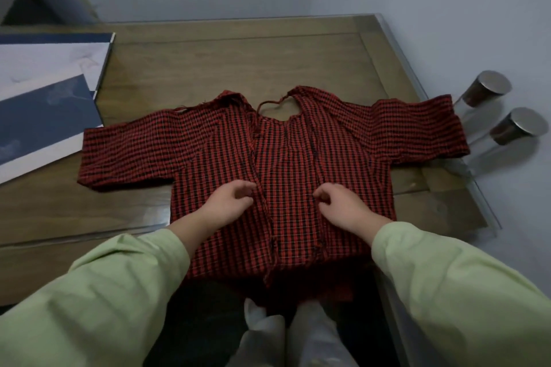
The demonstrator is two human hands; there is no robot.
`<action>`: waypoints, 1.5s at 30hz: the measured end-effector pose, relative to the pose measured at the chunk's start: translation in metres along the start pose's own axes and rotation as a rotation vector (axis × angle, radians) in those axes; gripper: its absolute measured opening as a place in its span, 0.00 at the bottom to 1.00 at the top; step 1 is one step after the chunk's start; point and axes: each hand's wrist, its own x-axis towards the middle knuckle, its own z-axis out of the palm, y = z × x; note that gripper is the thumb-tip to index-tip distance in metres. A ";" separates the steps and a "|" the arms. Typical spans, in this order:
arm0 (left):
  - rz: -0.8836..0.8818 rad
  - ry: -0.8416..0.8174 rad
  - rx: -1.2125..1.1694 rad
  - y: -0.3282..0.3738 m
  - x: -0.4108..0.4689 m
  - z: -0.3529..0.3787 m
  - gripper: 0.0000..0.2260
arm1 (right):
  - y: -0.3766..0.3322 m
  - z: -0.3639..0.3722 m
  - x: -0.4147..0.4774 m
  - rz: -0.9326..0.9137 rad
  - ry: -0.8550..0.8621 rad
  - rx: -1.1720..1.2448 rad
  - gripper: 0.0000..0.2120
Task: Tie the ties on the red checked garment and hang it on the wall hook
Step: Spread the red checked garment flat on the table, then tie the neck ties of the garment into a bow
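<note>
The red checked garment (283, 158) lies flat on the wooden table (238, 53), sleeves spread left and right, its hem hanging over the near edge. A thin tie (269, 103) loops across the neck opening at the far end. My left hand (229, 202) rests on the left front panel, fingers loosely curled near the middle opening. My right hand (343, 202) rests on the right front panel in the same way. Whether either hand pinches a tie or the cloth cannot be told. No wall hook is in view.
Blue and white paper bags (44, 98) lie on the table's left side. Two glass bottles with metal caps (492, 104) stand beside the table's right edge, next to the right sleeve. Pale walls close in behind and to the right.
</note>
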 end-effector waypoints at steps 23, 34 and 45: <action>-0.009 0.182 0.451 0.038 0.137 -0.019 0.26 | -0.001 -0.046 0.145 -0.100 0.134 -0.076 0.29; -0.029 0.458 0.315 0.062 0.194 -0.032 0.18 | -0.012 -0.065 0.216 -0.267 0.179 -0.085 0.26; 0.078 0.654 0.254 0.081 0.217 -0.060 0.15 | -0.021 -0.071 0.230 -0.231 0.306 -0.005 0.19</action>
